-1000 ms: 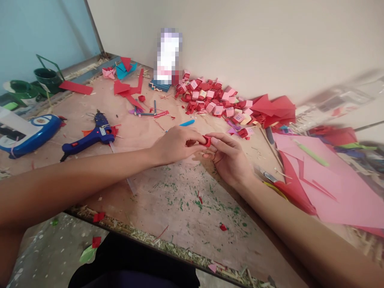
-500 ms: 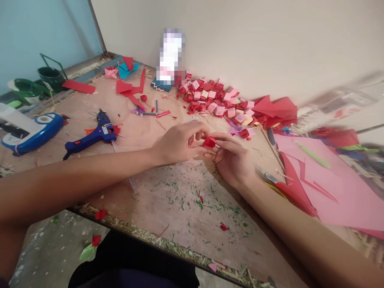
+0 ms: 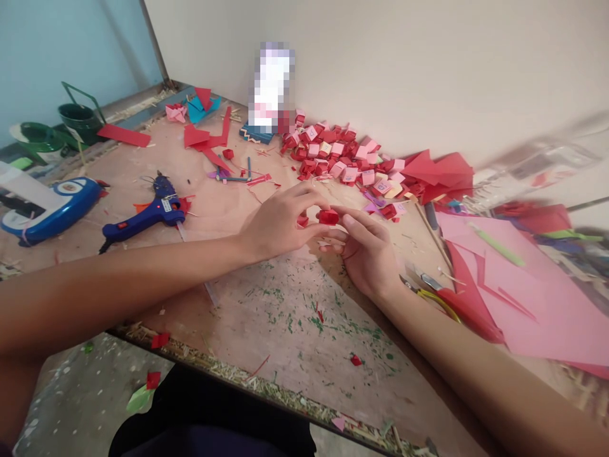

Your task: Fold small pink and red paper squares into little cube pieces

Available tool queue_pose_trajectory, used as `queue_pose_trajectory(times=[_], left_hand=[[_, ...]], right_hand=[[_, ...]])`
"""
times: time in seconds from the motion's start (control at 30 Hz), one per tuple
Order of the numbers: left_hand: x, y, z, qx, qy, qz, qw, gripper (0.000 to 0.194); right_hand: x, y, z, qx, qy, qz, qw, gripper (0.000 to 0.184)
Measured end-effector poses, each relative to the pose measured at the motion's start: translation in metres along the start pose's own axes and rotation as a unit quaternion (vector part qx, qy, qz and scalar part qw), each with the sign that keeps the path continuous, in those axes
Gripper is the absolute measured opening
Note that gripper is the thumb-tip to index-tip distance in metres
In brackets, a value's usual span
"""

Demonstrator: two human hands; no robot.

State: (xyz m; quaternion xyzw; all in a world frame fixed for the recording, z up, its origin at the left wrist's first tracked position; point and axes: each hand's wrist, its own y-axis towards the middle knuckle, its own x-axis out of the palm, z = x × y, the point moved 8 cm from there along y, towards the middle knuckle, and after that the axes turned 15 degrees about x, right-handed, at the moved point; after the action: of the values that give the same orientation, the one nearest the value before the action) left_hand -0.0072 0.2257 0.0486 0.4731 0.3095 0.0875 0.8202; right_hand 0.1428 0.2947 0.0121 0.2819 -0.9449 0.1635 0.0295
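A small red folded paper box (image 3: 328, 218), its hollow side facing me, is pinched between my two hands above the middle of the table. My left hand (image 3: 280, 222) grips it from the left with thumb and forefinger; another bit of red paper shows within that hand's curl. On the other side, my right hand (image 3: 368, 244) has its fingertips on the box's right edge. Behind the hands lies a heap of small red and pink folded paper boxes (image 3: 349, 174), some with writing on them.
To the left lie a blue glue gun (image 3: 147, 212) and a blue-and-white tool (image 3: 59, 212). A blurred lit screen (image 3: 271, 89) stands at the back. Pink paper sheets (image 3: 533, 285), a cutter (image 3: 431, 281) and yellow-handled scissors (image 3: 438, 303) are at right. The table's front edge (image 3: 228, 374) is frayed.
The red box has turned slightly and shifted a little left. My right hand's thumb and fingers have moved around it, and more of the scissors shows beside my right wrist.
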Motion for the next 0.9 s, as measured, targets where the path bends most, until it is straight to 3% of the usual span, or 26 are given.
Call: queue_pose_trajectory(times=[0.13, 0.4, 0.9], left_hand=[[0.002, -0.001, -0.001, -0.014, 0.025, -0.020, 0.999, 0.015], [0.014, 0.000, 0.013, 0.039, 0.122, -0.134, 0.983, 0.012], [0.015, -0.001, 0.021, 0.083, 0.123, -0.131, 0.980, 0.016]], right_hand=[[-0.005, 0.000, 0.001, -0.027, -0.058, 0.036, 0.997, 0.030], [-0.002, 0.000, 0.003, -0.045, -0.147, 0.034, 0.988, 0.016], [-0.001, -0.001, 0.002, -0.054, -0.155, 0.046, 0.985, 0.011]])
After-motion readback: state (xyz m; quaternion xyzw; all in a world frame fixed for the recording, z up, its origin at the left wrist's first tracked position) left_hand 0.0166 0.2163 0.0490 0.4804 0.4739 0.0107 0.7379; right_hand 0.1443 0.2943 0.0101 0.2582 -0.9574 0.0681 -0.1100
